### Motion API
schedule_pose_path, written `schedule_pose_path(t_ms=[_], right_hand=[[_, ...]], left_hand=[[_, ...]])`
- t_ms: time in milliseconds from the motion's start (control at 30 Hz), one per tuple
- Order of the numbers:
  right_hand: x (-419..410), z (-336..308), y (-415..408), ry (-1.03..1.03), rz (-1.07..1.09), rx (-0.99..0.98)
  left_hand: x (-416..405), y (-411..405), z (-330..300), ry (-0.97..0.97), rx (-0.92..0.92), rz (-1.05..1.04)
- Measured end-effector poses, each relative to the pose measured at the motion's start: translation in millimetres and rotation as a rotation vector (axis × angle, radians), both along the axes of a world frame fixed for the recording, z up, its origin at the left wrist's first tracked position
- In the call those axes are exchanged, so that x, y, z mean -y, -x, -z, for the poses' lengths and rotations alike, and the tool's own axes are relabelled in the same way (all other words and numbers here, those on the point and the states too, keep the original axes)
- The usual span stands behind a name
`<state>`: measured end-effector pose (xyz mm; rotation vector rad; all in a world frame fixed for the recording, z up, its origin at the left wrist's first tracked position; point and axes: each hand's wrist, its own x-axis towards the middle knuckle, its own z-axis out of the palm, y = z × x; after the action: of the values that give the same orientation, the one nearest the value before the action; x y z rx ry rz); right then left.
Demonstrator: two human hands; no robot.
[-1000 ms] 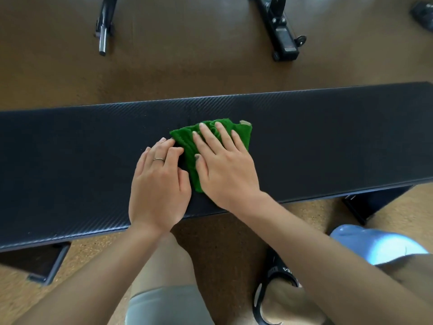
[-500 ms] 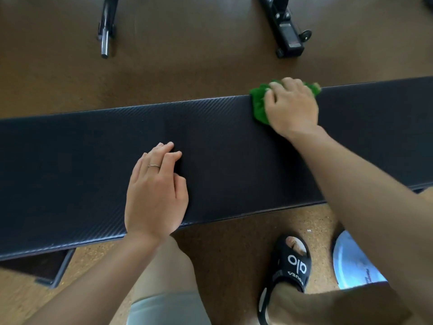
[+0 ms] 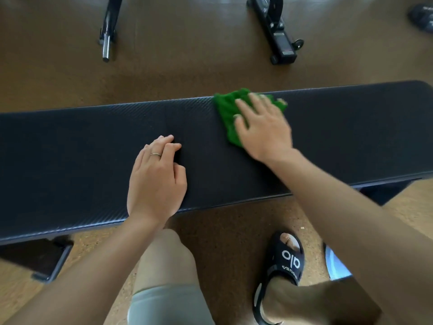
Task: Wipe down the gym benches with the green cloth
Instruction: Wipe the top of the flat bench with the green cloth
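Observation:
A long black padded gym bench (image 3: 82, 160) runs across the view from left to right. The green cloth (image 3: 226, 111) lies crumpled on its top near the far edge, right of centre. My right hand (image 3: 263, 130) presses flat on the cloth with fingers spread, covering its right half; the hand is blurred. My left hand (image 3: 157, 177) rests palm down on the bench near its front edge, fingers together, a ring on one finger, holding nothing.
Behind the bench on the brown floor stand a black frame leg with a chrome bar end (image 3: 106, 46) and a black equipment base with small wheels (image 3: 280, 41). My knee (image 3: 164, 259) and a black slide sandal (image 3: 284, 261) are in front of the bench.
My right hand carried the cloth from beside my left hand out to the far right edge, then drew it back toward me and slightly left. The left hand stayed put.

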<state>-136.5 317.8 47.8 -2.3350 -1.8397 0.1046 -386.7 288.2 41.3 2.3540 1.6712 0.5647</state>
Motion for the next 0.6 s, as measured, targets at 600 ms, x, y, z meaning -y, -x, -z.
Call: schedule_pose_path(t_ms=[600], right_hand=[[8, -3, 141, 0.155, -0.255, -0.015]], left_hand=[[-20, 131, -8, 0.047, -0.012, -0.293]])
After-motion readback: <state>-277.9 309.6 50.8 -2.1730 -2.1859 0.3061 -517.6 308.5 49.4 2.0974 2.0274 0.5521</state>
